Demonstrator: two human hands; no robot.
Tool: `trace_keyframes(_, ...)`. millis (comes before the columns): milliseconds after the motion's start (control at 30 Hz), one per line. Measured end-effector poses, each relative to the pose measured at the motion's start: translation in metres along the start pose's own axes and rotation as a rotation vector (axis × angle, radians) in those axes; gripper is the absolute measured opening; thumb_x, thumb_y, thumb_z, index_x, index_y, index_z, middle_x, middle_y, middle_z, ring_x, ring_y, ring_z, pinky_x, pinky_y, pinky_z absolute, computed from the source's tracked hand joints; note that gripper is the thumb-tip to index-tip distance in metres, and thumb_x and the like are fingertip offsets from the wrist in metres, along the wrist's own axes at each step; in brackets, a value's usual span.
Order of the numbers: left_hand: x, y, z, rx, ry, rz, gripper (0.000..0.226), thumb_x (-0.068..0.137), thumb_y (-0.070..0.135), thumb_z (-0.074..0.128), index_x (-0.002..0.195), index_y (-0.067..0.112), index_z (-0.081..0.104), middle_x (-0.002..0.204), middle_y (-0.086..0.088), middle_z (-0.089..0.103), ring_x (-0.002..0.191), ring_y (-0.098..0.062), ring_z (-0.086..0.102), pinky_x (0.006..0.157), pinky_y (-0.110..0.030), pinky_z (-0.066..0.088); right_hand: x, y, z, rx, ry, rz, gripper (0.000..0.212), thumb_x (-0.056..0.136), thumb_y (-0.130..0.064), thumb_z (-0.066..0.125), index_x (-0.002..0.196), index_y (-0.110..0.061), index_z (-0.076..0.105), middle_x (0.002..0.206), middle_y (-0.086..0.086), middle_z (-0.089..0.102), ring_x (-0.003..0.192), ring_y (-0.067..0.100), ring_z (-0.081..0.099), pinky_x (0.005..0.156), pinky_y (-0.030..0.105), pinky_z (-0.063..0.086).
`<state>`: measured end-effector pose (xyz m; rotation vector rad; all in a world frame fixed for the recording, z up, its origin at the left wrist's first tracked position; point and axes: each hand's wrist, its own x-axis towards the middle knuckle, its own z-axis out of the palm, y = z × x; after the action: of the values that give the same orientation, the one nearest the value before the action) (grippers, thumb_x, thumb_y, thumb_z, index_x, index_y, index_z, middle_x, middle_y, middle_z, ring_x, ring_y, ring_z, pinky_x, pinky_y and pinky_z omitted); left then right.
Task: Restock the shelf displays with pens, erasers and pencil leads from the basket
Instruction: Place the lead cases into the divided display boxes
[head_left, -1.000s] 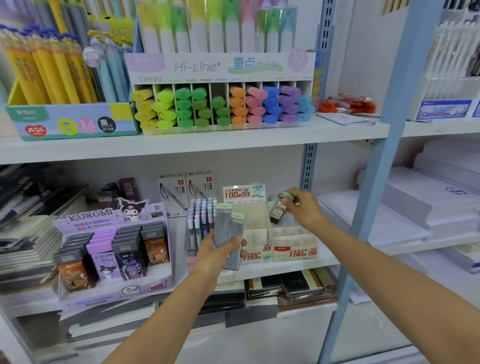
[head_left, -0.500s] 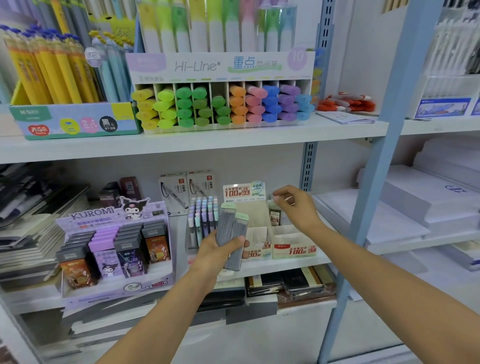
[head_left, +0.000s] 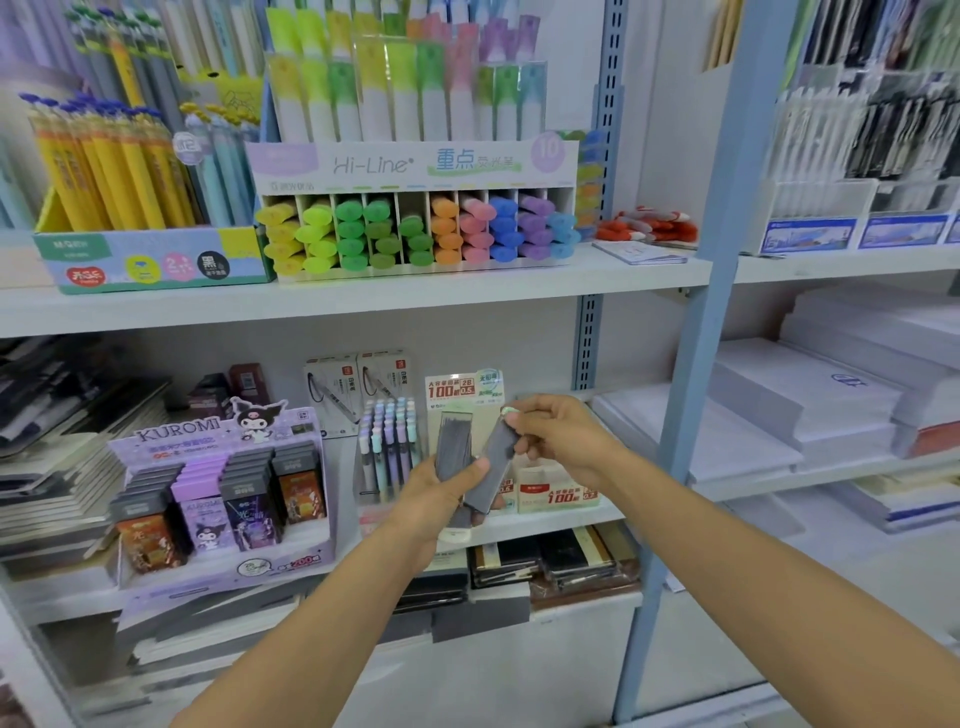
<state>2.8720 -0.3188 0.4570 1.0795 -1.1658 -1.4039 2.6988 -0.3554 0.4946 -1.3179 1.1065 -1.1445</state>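
a white shelving unit (head_left: 363, 299) fills the view, its upper shelf carrying a hi-line highlighter display (head_left: 415, 208) and a box of yellow pens (head_left: 140, 218), its lower shelf holding a purple kuromi eraser display (head_left: 218, 499), a clear tub of pastel mechanical pencils (head_left: 387, 447) and, just right of that, a cream pencil-lead display box (head_left: 550, 493) with red "100" lettering and a backing card standing behind it. in front of that box a person's two bare forearms reach in. the left hand (head_left: 441, 493) is closed around a small fan of dark grey pencil-lead cases (head_left: 457, 441), thumb pressed across their fronts, while the right hand (head_left: 561, 441) pinches the mint-capped top of one tilted lead case (head_left: 496, 467), which leans against the others in the left hand's stack. the step in hand appears to be drawing a single lead case off the held stack, ready for the display box close behind it; the basket named in the task is not in view. the next move likely calls for freeing that case from the left thumb without loosening the rest, turning it upright and lowering it into an open compartment, though which slots are free is hidden behind the hands. the mint caps look small and smooth, so a firm pinch seems wise.
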Motion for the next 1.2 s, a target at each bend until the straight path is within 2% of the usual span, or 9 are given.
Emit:
trace_keyframes(200,-0.007,0.005,0.004,0.029,-0.016,-0.058,0.018,0.092,0.027,0.063,0.103,0.013,0.062,0.075,0.000,0.074,0.065,-0.012,0.070,0.047,-0.024,0.052,-0.006,-0.003,-0.006,0.014,-0.007,-0.007,0.024,0.088,-0.024,0.068,0.100,-0.003,0.063,0.077,0.004,0.063,0.057,0.009,0.053,0.053,0.018,0.044)
trace_keyframes(333,-0.008,0.008,0.006,-0.001,-0.023,-0.139,0.018,0.093,0.028,0.062,0.104,0.014,0.063,0.088,-0.007,0.076,0.077,-0.020,0.073,0.048,-0.026,0.050,-0.008,-0.002,-0.008,-0.029,-0.007,-0.061,0.014,0.088,-0.006,0.066,0.101,-0.004,0.060,0.084,0.009,0.064,0.057,0.010,0.052,0.053,0.019,0.043)
trace_keyframes(433,-0.005,0.006,0.006,-0.017,0.001,-0.170,0.021,0.098,0.024,0.055,0.110,0.008,0.060,0.086,-0.009,0.076,0.074,-0.018,0.073,0.047,-0.027,0.051,-0.007,0.000,-0.014,-0.099,-0.010,-0.094,0.020,0.089,0.002,0.061,0.106,-0.008,0.060,0.097,0.009,0.071,0.071,0.013,0.062,0.058,0.019,0.048)
trace_keyframes(533,0.002,0.005,0.003,-0.058,0.048,-0.192,0.024,0.100,0.017,0.044,0.114,0.004,0.059,0.088,-0.011,0.076,0.081,-0.024,0.072,0.050,-0.029,0.052,-0.003,0.003,-0.029,-0.122,0.100,-0.127,0.031,0.090,0.001,0.060,0.119,-0.009,0.055,0.110,0.005,0.069,0.090,0.014,0.067,0.065,0.018,0.052)
trace_keyframes(600,0.006,0.004,0.000,-0.079,0.060,-0.176,0.022,0.100,0.013,0.043,0.114,0.003,0.057,0.078,-0.009,0.075,0.068,-0.020,0.072,0.047,-0.027,0.052,0.004,0.004,-0.041,-0.114,0.221,-0.156,0.034,0.090,0.000,0.062,0.122,-0.008,0.054,0.111,0.007,0.069,0.094,0.017,0.067,0.068,0.020,0.054)
trace_keyframes(767,0.020,-0.004,-0.006,-0.058,0.091,-0.107,0.024,0.095,0.011,0.059,0.116,0.001,0.058,0.071,-0.004,0.074,0.055,-0.013,0.068,0.045,-0.024,0.051,0.027,0.013,-0.060,-0.251,0.390,-0.264,0.017,0.088,0.001,0.063,0.105,-0.004,0.064,0.098,0.010,0.071,0.088,0.019,0.068,0.066,0.017,0.054)
trace_keyframes(933,0.033,-0.012,-0.013,-0.070,0.103,-0.074,0.025,0.091,0.011,0.064,0.113,0.001,0.059,0.075,-0.006,0.075,0.056,-0.014,0.067,0.044,-0.022,0.048,0.052,0.029,-0.057,-0.552,0.309,-0.328,0.012,0.089,-0.007,0.066,0.098,-0.015,0.068,0.095,0.001,0.070,0.091,0.018,0.067,0.082,0.034,0.057)
trace_keyframes(1033,0.038,-0.016,-0.015,-0.074,0.107,-0.077,0.023,0.089,0.011,0.066,0.110,0.004,0.061,0.078,-0.008,0.075,0.057,-0.014,0.067,0.044,-0.022,0.047,0.067,0.038,-0.050,-0.618,0.297,-0.345,0.017,0.088,-0.007,0.066,0.098,-0.021,0.069,0.096,-0.002,0.070,0.091,0.015,0.067,0.084,0.032,0.056)
trace_keyframes(1200,0.043,-0.020,-0.018,-0.046,0.094,-0.065,0.021,0.087,0.007,0.069,0.106,0.007,0.062,0.081,-0.010,0.075,0.059,-0.015,0.068,0.045,-0.022,0.047,0.083,0.055,-0.045,-0.797,0.254,-0.341,0.030,0.090,-0.004,0.063,0.117,-0.014,0.068,0.108,0.006,0.063,0.094,0.018,0.060,0.091,0.030,0.049)
